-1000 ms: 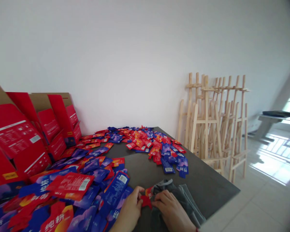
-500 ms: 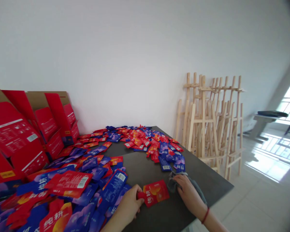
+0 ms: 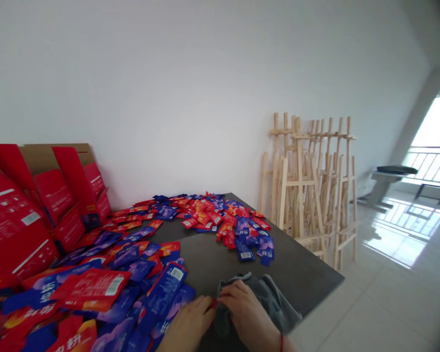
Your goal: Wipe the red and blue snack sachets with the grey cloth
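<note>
My left hand (image 3: 191, 319) is closed on a red pouch (image 3: 215, 303), of which only a sliver shows between the hands. A crumpled grey cloth (image 3: 273, 299) is gripped in my right hand (image 3: 246, 312), pressed over the pouch and covering nearly all of it. Both hands meet low over the dark table (image 3: 209, 254). Left of my left hand lies a spread heap of red and blue printed pouches (image 3: 165, 288), one blue one on top with its barcode side up.
Open red cartons (image 3: 69, 190) stand along the left side. A second pile of red and blue pouches (image 3: 220, 217) lies toward the table's far end. Wooden easels (image 3: 300, 190) lean by the white wall on the right. Farther right is a pedestal (image 3: 383, 188).
My right hand has brought the cloth leftward onto the red pouch, which now is almost hidden. The view has shifted slightly to the right.
</note>
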The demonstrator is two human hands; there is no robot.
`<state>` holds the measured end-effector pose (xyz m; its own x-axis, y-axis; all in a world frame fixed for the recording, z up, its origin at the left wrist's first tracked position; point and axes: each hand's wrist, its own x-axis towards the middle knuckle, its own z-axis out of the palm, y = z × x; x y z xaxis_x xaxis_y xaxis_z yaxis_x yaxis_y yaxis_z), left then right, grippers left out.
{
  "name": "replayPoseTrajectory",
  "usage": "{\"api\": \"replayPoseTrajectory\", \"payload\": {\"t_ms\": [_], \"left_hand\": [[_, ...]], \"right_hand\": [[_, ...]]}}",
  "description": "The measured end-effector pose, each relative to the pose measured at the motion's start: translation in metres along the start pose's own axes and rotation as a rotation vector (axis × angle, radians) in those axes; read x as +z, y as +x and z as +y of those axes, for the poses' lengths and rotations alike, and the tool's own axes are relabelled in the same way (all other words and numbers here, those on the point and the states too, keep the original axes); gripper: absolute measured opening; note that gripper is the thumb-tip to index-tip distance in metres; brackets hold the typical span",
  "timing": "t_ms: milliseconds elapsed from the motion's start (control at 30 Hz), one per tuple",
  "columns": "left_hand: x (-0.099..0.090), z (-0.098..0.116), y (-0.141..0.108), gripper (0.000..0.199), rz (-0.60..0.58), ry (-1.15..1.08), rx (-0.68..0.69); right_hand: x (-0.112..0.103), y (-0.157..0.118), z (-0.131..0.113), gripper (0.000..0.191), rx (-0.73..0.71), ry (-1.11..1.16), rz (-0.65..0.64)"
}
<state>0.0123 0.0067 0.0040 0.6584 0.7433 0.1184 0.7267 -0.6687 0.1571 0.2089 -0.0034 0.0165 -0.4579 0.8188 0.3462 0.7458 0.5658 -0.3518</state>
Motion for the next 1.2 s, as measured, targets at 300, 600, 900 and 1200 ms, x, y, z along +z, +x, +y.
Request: {"api": "replayPoseTrajectory", "payload": {"t_ms": [300,600,900,1200], "left_hand": [[-0.006,-0.011,-0.004,0.026,0.040,-0.098,0.038],[-0.011,-0.007,-0.003,0.027,-0.031,-0.098,-0.002],[-0.004,-0.007,0.000,0.010,0.056,0.037,0.071],[-0.029,0.001,-0.009,0.021,0.216,-0.145,0.013]], "right_hand": [[-0.014,-0.002,0.032,0.039,0.115,-0.111,-0.072],[-0.019,-0.011,0.020,0.044,0.107,-0.100,0.025],[0.044,-0.022,0.015,0.025,-0.251,-0.183,0.138],[-0.006,-0.029,0.059,0.050,0.187,-0.169,0.071]]}}
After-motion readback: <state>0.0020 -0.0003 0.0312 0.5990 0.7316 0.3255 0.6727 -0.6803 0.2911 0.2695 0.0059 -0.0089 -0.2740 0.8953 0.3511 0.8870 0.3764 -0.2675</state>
